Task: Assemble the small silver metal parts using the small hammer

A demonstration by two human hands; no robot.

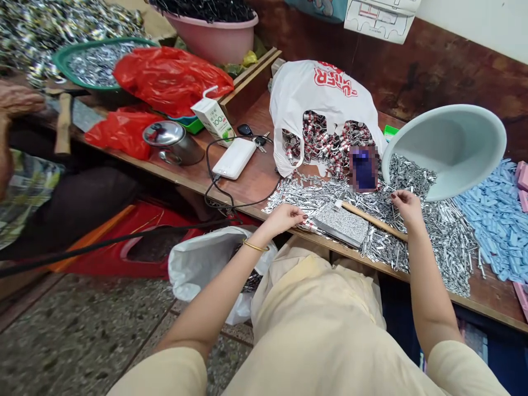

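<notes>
My left hand (290, 215), fingertips pinched together, is over the table's front edge beside a flat grey metal bar (339, 233). Small red and silver bits show at its fingertips, but what it holds is too small to name. My right hand (407, 208) is also closed in a pinch, above the heap of small silver metal parts (439, 242); whatever is between its fingers cannot be made out. Between the hands, a small hammer (373, 220) with a wooden handle lies across a speckled stone slab (344, 221).
A white plastic bag (289, 91) spills red-and-silver parts beside a phone (363, 169). A pale tub (457, 143) lies tipped over. Blue pieces (490, 220) are piled rightward. Leftward are a power bank (234, 158), drink carton (213, 119) and steel mug (175, 144). Another person's hand (18, 102) shows.
</notes>
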